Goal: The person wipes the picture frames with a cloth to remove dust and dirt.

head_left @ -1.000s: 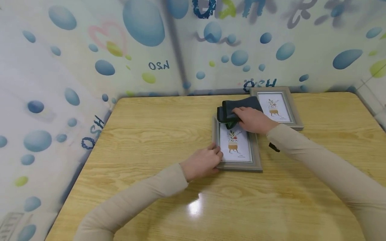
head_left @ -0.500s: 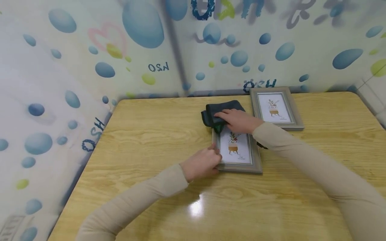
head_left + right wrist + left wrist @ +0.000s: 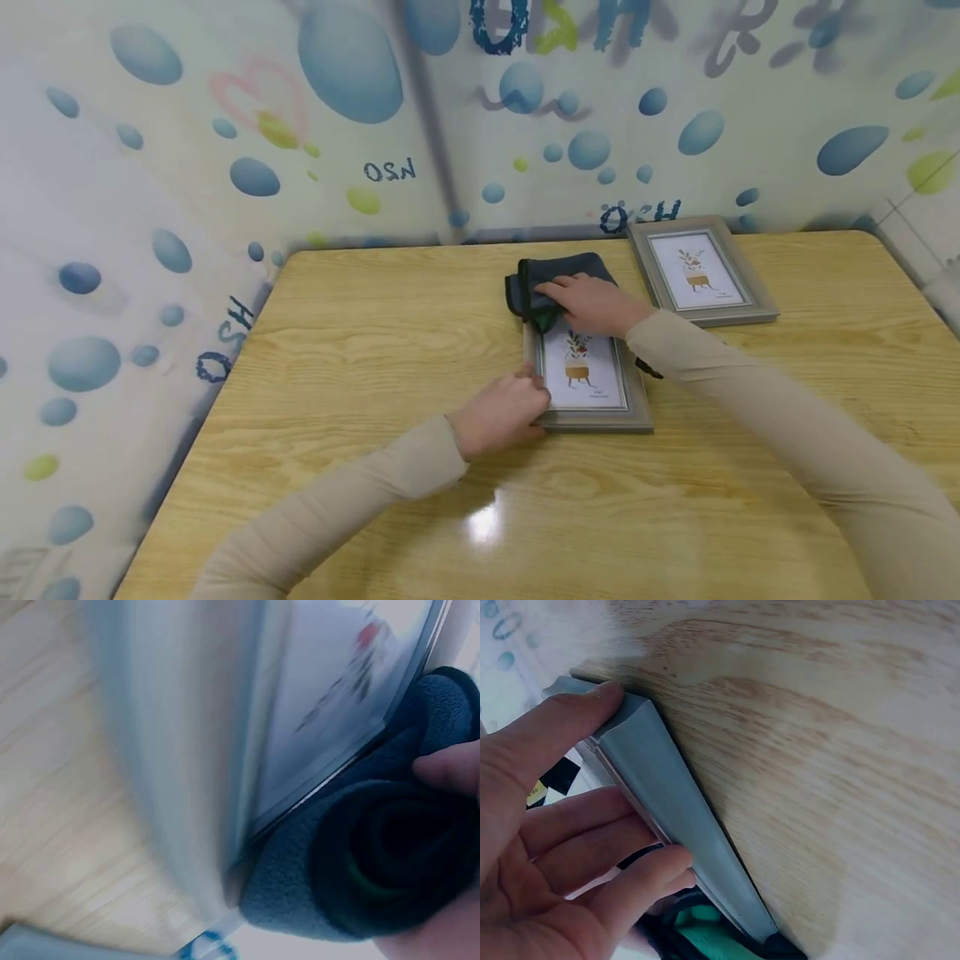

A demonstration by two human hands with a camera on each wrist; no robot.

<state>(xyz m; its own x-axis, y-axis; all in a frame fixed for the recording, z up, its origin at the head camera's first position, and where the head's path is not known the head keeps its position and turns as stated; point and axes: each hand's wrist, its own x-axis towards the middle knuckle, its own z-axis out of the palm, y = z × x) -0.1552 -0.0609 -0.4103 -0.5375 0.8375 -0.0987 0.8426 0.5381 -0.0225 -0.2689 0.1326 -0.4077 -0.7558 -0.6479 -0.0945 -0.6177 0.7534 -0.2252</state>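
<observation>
Head view: right hand [image 3: 594, 303] grips cloth [image 3: 534, 279] over frame's [image 3: 600, 387] twelve-o'clock end, apparently wiping; left hand [image 3: 502, 415] pinches its eight-o'clock edge. Another stroke likely calls for a steady hold.

"Look, the dark cloth [image 3: 573, 267] has travelled!"

"Yes, the right hand [image 3: 592, 304] has swept it leftward along the far end of the near frame [image 3: 637, 408]. 1 second ago most of that left rim lay bare; now the cloth covers its far end and juts past."

"And the far frame [image 3: 697, 271]?"

"Shifted right in the last 0.5 seconds, its near end swung out most. The cloth overlapped its edge 1 second ago; now there's a gap."
</observation>
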